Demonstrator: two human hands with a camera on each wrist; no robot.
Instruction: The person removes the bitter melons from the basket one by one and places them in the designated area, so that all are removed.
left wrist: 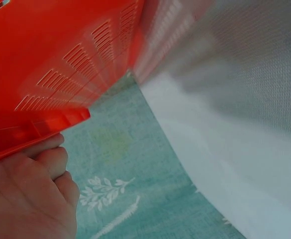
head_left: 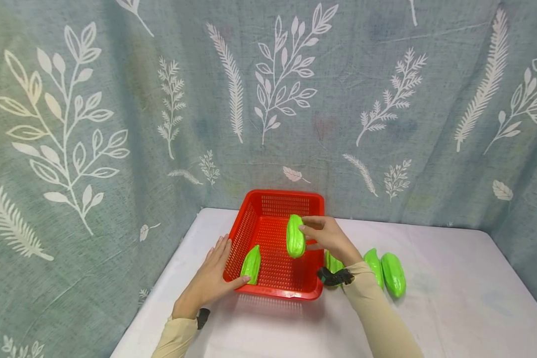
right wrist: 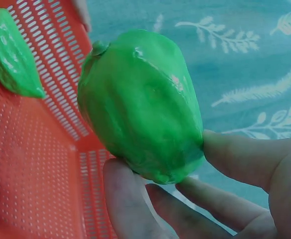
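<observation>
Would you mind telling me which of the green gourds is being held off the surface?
The green gourd pinched by the right hand above the red basket; another lies in the basket, the rest on the table.

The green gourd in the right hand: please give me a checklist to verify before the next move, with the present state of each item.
1. Right hand grips the green gourd firmly: ok.
2. Gourd is above the red basket, not outside: ok.
3. Left hand rests on the basket's left side: ok.
4. Free floor beside the gourd already in the basket: ok.
5. Remaining gourds on the table are reachable: ok.
6. Basket sits flat on the table: cannot tell.
</observation>
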